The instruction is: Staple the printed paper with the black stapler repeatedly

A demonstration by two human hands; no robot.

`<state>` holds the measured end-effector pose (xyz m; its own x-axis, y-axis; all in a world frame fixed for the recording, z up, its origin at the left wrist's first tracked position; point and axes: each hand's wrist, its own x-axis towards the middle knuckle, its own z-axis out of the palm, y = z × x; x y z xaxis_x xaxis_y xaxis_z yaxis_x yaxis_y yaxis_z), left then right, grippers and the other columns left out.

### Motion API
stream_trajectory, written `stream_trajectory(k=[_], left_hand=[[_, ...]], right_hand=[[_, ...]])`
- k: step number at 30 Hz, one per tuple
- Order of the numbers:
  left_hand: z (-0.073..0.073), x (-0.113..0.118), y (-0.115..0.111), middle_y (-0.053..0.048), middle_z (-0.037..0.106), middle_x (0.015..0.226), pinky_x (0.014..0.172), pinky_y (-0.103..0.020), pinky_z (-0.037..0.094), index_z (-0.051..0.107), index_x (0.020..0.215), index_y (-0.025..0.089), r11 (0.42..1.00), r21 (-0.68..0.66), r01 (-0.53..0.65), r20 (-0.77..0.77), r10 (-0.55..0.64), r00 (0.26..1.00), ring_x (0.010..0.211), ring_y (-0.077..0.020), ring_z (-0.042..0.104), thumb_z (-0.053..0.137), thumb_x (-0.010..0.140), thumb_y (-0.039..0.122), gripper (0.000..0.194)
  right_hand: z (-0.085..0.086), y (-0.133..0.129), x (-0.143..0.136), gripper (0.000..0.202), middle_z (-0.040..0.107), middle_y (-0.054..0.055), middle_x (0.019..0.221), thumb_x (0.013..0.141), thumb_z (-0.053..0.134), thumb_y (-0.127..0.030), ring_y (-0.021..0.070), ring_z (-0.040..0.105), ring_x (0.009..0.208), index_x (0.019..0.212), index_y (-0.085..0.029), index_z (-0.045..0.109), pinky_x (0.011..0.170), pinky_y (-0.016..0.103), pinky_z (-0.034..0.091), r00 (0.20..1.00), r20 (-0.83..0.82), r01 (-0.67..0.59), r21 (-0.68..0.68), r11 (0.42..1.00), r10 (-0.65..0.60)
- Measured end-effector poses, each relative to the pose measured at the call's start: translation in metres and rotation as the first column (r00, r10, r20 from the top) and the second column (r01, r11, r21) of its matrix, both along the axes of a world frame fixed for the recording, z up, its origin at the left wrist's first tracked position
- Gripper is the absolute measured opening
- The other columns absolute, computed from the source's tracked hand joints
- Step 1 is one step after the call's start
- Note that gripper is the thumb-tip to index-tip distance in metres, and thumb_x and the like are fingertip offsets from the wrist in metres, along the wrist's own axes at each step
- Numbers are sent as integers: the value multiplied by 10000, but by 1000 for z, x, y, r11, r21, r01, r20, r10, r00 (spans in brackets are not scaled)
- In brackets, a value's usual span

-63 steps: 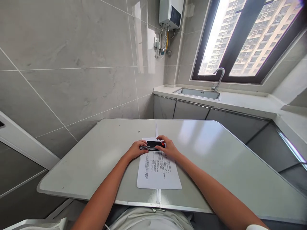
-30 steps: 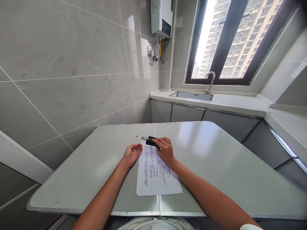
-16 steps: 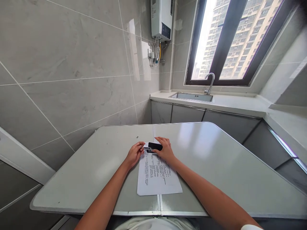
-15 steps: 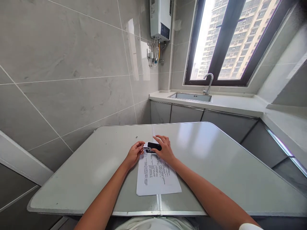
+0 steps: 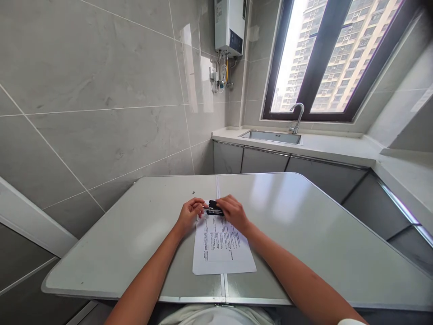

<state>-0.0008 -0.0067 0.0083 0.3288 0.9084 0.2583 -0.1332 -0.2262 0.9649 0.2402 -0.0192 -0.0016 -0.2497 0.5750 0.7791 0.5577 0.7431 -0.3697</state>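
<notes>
A black stapler [image 5: 213, 205] with a silver metal rail lies across the far end of a printed sheet of paper [image 5: 221, 263]. My right hand [image 5: 234, 214] is closed round the stapler's right end, thumb and fingers over the black body. At the other end, the fingers of my left hand [image 5: 190, 214] are pinched together by the tip of the silver rail. Whatever sits between those fingertips is too small to make out. Both hands are over the sheet's far edge, which they partly hide.
The sheet rests on a pale folding table [image 5: 284, 253] with a metal seam down its middle. Tiny dark bits [image 5: 193, 192] lie beyond my left hand. Behind the table stand a counter with a sink [image 5: 270, 136] and a faucet [image 5: 298, 117], below a window.
My right hand has closed from spread fingers to a grip over the stapler's right end. My left hand stays pinched by the rail. The view has shifted slightly.
</notes>
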Motion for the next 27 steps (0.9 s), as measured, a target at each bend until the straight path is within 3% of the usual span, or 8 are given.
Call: stream_trajectory(k=[3, 5, 9, 13, 17, 20, 23, 27], left_hand=[[-4, -11, 10, -8, 632, 734, 622, -271, 409, 651, 882, 203, 959, 132, -251, -141, 268, 953, 608, -138, 493, 612, 957, 467, 277], [-10, -18, 19, 0, 595, 687, 662, -287, 409, 644, 806, 209, 900, 266, -346, -312, 420, 852, 640, -161, 506, 601, 951, 421, 260], [-17, -23, 47, -77, 684, 917, 830, -356, 465, 675, 886, 207, 824, 483, -297, -530, 545, 650, 855, -235, 606, 565, 923, 273, 134], [-18, -20, 84, -152, 666, 1272, 1088, -425, 416, 703, 1111, 174, 844, 491, -218, -596, 507, 623, 1234, -290, 565, 537, 899, 167, 269], [-25, -21, 102, -122, 658, 1369, 1168, -388, 380, 707, 1204, 172, 888, 439, -134, -699, 432, 570, 1321, -244, 544, 506, 837, 22, 444], [-31, -27, 95, -138, 681, 1310, 1121, -383, 415, 723, 1171, 163, 890, 439, -127, -744, 439, 504, 1275, -255, 565, 484, 808, -49, 483], [-33, -33, 79, -133, 710, 1163, 1010, -372, 466, 745, 1074, 175, 876, 468, -121, -763, 469, 444, 1174, -262, 595, 459, 840, -52, 434], [-32, -37, 61, -107, 702, 1002, 831, -348, 487, 755, 982, 185, 856, 501, -125, -772, 507, 383, 953, -247, 637, 464, 915, 26, 339]], right_hand=[[-7, 26, 41, 240, 752, 78, 914, 980, 574, -333, 250, 660, 891, 966, -256, 802, 850, 425, 558, 940, -140, 264, -277, 924, -311], [-16, 40, 71, 220, 739, 93, 885, 903, 641, -362, 267, 659, 887, 826, -238, 807, 848, 444, 552, 896, -152, 339, -373, 864, -417], [-32, 54, 108, 170, 720, 68, 705, 775, 705, -330, 240, 666, 684, 670, -223, 784, 701, 387, 541, 862, -122, 359, -540, 761, -492], [-40, 57, 111, 159, 778, 66, 755, 753, 672, -307, 250, 712, 728, 693, -228, 798, 686, 348, 530, 853, -101, 355, -608, 710, -512], [-40, 61, 106, 221, 804, 78, 860, 780, 636, -345, 252, 732, 831, 779, -221, 819, 771, 332, 537, 825, -98, 388, -619, 683, -557], [-39, 61, 107, 296, 796, 100, 848, 813, 627, -407, 258, 722, 817, 878, -191, 818, 788, 339, 527, 775, -106, 437, -621, 650, -623], [-39, 58, 110, 398, 777, 113, 791, 902, 519, -464, 260, 700, 765, 848, -179, 791, 762, 350, 507, 721, -123, 478, -624, 618, -682], [-40, 58, 108, 405, 752, 65, 702, 913, 498, -466, 232, 683, 715, 715, -211, 742, 735, 323, 488, 768, -130, 425, -629, 651, -627]])
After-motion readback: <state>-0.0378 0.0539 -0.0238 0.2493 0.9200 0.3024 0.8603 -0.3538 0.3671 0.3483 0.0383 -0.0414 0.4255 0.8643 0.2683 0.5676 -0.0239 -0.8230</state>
